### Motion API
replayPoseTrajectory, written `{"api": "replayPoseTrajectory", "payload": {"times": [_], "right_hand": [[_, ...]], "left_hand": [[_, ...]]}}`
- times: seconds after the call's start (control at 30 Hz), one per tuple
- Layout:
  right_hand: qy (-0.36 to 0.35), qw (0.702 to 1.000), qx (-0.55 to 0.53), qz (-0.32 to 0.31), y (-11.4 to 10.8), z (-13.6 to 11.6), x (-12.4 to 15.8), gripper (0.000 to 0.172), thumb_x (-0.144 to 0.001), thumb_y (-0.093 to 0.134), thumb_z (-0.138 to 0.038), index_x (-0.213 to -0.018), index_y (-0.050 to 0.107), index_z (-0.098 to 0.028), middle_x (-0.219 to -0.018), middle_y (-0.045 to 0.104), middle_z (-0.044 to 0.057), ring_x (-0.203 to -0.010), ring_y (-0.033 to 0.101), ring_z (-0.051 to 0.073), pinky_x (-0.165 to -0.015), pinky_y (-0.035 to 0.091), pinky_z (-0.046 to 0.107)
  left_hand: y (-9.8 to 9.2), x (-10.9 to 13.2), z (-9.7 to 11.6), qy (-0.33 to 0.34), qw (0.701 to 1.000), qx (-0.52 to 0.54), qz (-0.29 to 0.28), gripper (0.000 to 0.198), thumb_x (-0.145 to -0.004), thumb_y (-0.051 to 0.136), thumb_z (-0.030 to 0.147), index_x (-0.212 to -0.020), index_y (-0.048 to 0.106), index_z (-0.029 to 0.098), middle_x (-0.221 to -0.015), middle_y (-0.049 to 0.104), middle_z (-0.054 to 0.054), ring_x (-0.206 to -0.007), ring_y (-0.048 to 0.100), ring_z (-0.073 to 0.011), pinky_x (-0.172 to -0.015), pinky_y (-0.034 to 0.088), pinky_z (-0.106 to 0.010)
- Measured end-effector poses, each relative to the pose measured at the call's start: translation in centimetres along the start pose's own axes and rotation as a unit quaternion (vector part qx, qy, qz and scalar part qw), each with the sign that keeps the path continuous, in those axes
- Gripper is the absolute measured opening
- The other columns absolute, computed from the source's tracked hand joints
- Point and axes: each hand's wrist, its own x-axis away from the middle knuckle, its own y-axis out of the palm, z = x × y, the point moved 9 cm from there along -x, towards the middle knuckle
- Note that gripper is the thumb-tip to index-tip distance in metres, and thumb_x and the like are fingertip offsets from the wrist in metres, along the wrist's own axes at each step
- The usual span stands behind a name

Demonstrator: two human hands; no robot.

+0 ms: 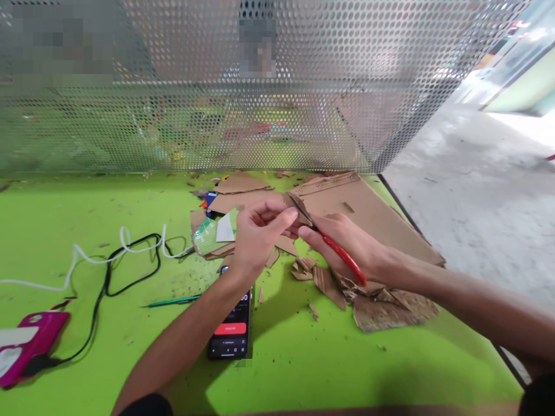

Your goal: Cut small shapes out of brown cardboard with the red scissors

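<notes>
In the head view, my right hand [347, 242] grips a pair of pliers [344, 257] with red handles and long, thin dark jaws. The jaws point up and to the left, beside the fingertips of my left hand [260, 231]. The fingers of that left hand are curled, the thumb closed towards them; whatever they pinch is too small or hidden to make out. Below both hands lie torn cardboard scraps [328, 286]. Behind the right hand a large flat cardboard sheet [373, 214] rests on the green table [281, 375].
A perforated metal screen [195, 127] stands along the table's back edge. Under my left forearm lies a phone [229, 341], with a green pencil [173, 301] beside it. Black and white cables [104, 289] run left to a magenta case [41, 341].
</notes>
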Motion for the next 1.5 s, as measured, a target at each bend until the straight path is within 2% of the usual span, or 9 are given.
{"api": "replayPoseTrajectory", "payload": {"times": [0.2, 0.27, 0.37, 0.43, 0.67, 0.97, 1.3, 1.4, 1.5], "right_hand": [[0.029, 0.999, -0.030, 0.005, -0.2, 0.4, 0.7, 0.045, -0.112, 0.033, -0.051, -0.077, 0.039, -0.023, -0.060, 0.042, -0.006, -0.050, 0.033, 0.010, -0.052, 0.026, 0.029], [0.045, 0.998, -0.040, 0.003, -0.3, 0.6, 1.0, 0.046, -0.111, 0.034, -0.052, -0.075, 0.038, -0.024, -0.059, 0.042, -0.006, -0.050, 0.034, 0.010, -0.051, 0.027, 0.029], [0.051, 0.996, -0.067, -0.012, -0.4, 0.3, 1.4, 0.045, -0.112, 0.037, -0.047, -0.073, 0.038, -0.024, -0.059, 0.042, -0.006, -0.051, 0.038, 0.011, -0.053, 0.031, 0.028], [0.050, 0.994, -0.091, -0.034, -0.2, 0.0, 1.7, 0.045, -0.112, 0.038, -0.045, -0.073, 0.038, -0.024, -0.060, 0.043, -0.006, -0.053, 0.040, 0.011, -0.054, 0.034, 0.028], [0.068, 0.985, -0.125, -0.095, 1.0, 1.4, 2.7, 0.050, -0.111, 0.041, -0.052, -0.071, 0.039, -0.023, -0.061, 0.045, -0.005, -0.057, 0.045, 0.012, -0.061, 0.038, 0.030], [0.070, 0.971, -0.187, -0.134, 1.6, 1.8, 2.8, 0.049, -0.110, 0.041, -0.055, -0.072, 0.041, -0.024, -0.066, 0.049, -0.002, -0.065, 0.047, 0.016, -0.066, 0.041, 0.032], [0.125, 0.938, -0.258, -0.197, 2.5, 2.4, 3.4, 0.053, -0.108, 0.040, -0.061, -0.078, 0.054, -0.020, -0.071, 0.054, -0.002, -0.066, 0.053, 0.015, -0.068, 0.046, 0.030], [0.160, 0.911, -0.310, -0.220, 2.8, 2.6, 4.3, 0.055, -0.107, 0.039, -0.065, -0.089, 0.061, -0.018, -0.075, 0.060, 0.000, -0.066, 0.057, 0.015, -0.066, 0.049, 0.029], [0.152, 0.911, -0.314, -0.221, 2.5, 2.6, 4.7, 0.057, -0.108, 0.038, -0.065, -0.090, 0.062, -0.017, -0.077, 0.064, 0.002, -0.066, 0.059, 0.014, -0.066, 0.050, 0.029]], "left_hand": [[-1.3, -0.2, 2.4, 0.122, 0.982, -0.144, 0.006, 0.018, -0.087, 0.075, 0.034, -0.077, 0.070, 0.021, -0.067, 0.074, -0.001, -0.057, 0.072, -0.0146, -0.058, 0.061, -0.025], [-2.4, 0.1, 4.7, 0.247, 0.931, -0.267, 0.040, 0.011, -0.083, 0.080, 0.031, -0.083, 0.073, 0.022, -0.081, 0.078, -0.004, -0.075, 0.076, -0.0174, -0.075, 0.065, -0.030], [-1.0, 0.4, 5.4, 0.347, 0.835, -0.419, -0.084, 0.014, -0.074, 0.087, 0.027, -0.083, 0.077, 0.027, -0.095, 0.080, -0.006, -0.095, 0.078, -0.0252, -0.087, 0.066, -0.038], [-0.5, 0.6, 5.3, 0.356, 0.801, -0.458, -0.149, 0.021, -0.077, 0.084, 0.022, -0.095, 0.079, 0.033, -0.100, 0.081, -0.004, -0.097, 0.078, -0.0264, -0.089, 0.066, -0.040], [1.2, 1.5, 5.0, 0.306, 0.778, -0.483, -0.261, 0.024, -0.084, 0.077, 0.021, -0.103, 0.080, 0.035, -0.108, 0.081, -0.004, -0.100, 0.079, -0.0282, -0.095, 0.063, -0.043], [2.7, 2.5, 4.5, 0.321, 0.720, -0.519, -0.330, 0.024, -0.088, 0.068, 0.015, -0.100, 0.080, 0.032, -0.104, 0.082, -0.004, -0.100, 0.079, -0.0266, -0.091, 0.065, -0.040], [3.0, 2.8, 4.2, 0.337, 0.701, -0.538, -0.325, 0.018, -0.091, 0.067, 0.017, -0.095, 0.079, 0.030, -0.101, 0.082, -0.005, -0.096, 0.080, -0.0262, -0.089, 0.066, -0.041], [1.3, 1.8, 4.6, 0.356, 0.728, -0.525, -0.260, 0.018, -0.086, 0.074, 0.017, -0.097, 0.080, 0.030, -0.104, 0.082, -0.005, -0.097, 0.079, -0.0270, -0.091, 0.065, -0.043], [-0.7, 0.9, 6.0, 0.388, 0.769, -0.495, -0.112, 0.014, -0.078, 0.082, 0.022, -0.090, 0.080, 0.029, -0.098, 0.083, -0.005, -0.092, 0.079, -0.0262, -0.091, 0.064, -0.043]]}}
